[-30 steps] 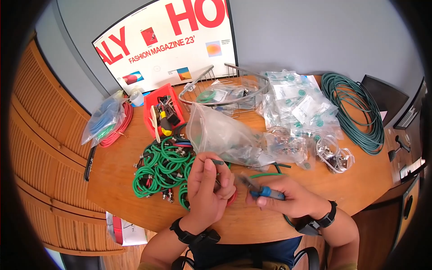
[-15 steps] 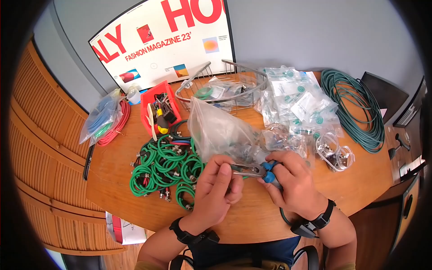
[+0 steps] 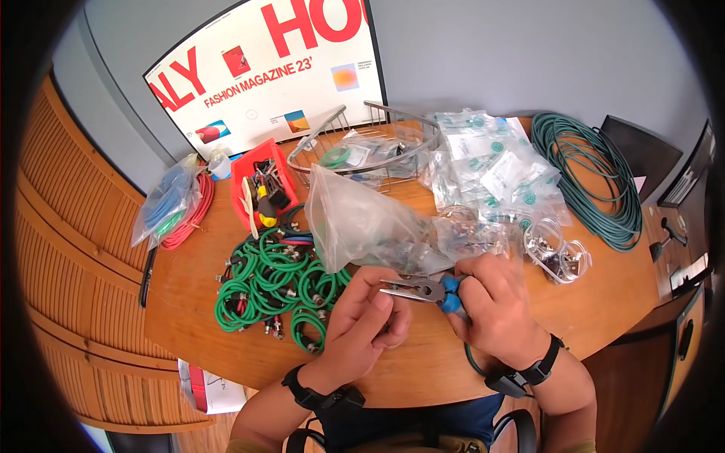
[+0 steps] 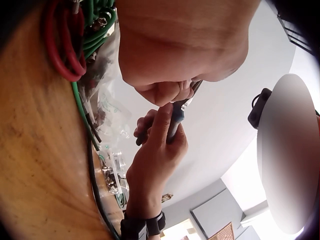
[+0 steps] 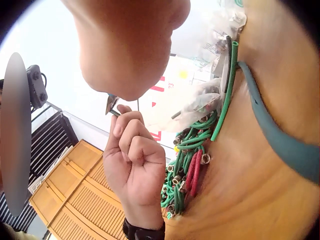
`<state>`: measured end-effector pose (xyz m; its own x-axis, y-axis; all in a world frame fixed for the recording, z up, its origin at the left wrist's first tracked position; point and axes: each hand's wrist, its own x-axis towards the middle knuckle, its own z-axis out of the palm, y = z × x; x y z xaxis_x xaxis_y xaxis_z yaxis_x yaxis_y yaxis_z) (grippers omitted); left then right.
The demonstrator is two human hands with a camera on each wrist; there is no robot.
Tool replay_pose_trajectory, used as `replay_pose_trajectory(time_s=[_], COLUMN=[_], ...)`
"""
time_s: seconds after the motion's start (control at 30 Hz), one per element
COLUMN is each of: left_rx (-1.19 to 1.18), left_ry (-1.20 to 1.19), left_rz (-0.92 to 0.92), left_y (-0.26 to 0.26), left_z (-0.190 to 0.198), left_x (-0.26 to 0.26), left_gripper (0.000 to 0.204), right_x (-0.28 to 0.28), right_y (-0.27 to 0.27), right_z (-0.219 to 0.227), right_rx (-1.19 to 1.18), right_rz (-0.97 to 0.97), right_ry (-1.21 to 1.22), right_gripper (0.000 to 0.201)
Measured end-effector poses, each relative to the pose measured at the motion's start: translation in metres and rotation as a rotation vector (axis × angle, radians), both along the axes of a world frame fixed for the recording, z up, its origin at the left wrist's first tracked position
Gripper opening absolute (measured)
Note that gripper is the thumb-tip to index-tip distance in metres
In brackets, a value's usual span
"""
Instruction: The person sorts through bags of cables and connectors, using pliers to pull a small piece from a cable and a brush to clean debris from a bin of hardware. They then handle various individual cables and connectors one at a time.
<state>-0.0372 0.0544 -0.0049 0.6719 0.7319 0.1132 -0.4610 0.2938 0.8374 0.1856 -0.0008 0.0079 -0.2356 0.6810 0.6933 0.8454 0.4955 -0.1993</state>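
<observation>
Blue-handled pliers (image 3: pixel 414 290) are gripped in the right hand (image 3: pixel 498 309), their metal jaws parted and pointing left at the other hand's fingertips. The left hand (image 3: pixel 362 321) pinches a short dark cable end (image 5: pixel 115 113) between thumb and curled fingers, close beside the plier tips. From the left wrist view, the right hand (image 4: pixel 155 160) has its fingers around the plier handles (image 4: pixel 176 122). Most of the cable is hidden by the left hand (image 5: pixel 135 160), so its length cannot be told.
Coiled green cables (image 3: pixel 264 283) lie left of the hands, below a red bin (image 3: pixel 240 177) of tools. Behind are a clear bag (image 3: pixel 362 219), a wire basket (image 3: pixel 393 170) and plastic packets (image 3: pixel 491 162). A dark green coil (image 3: pixel 596 181) lies at the far right.
The right hand has brought the pliers up and left to the left hand's fingertips. The plier jaws now stand apart there. The left hand has shifted slightly right.
</observation>
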Motion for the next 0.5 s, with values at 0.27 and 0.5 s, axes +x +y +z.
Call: replay_pose_trajectory(time_s=[0.27,0.5], left_rx=[0.062,0.066], left_ry=[0.012,0.022], left_rz=[0.01,0.024], left_y=[0.0,0.001], left_z=[-0.002,-0.006], left_x=[0.0,0.002], left_gripper=[0.019,0.021], right_x=[0.0,0.007], right_y=[-0.001,0.007], right_z=[0.0,-0.002], right_rx=[-0.016,0.029], right_rz=[-0.016,-0.027], right_ry=[0.017,-0.01], right_gripper=[0.038,0.035])
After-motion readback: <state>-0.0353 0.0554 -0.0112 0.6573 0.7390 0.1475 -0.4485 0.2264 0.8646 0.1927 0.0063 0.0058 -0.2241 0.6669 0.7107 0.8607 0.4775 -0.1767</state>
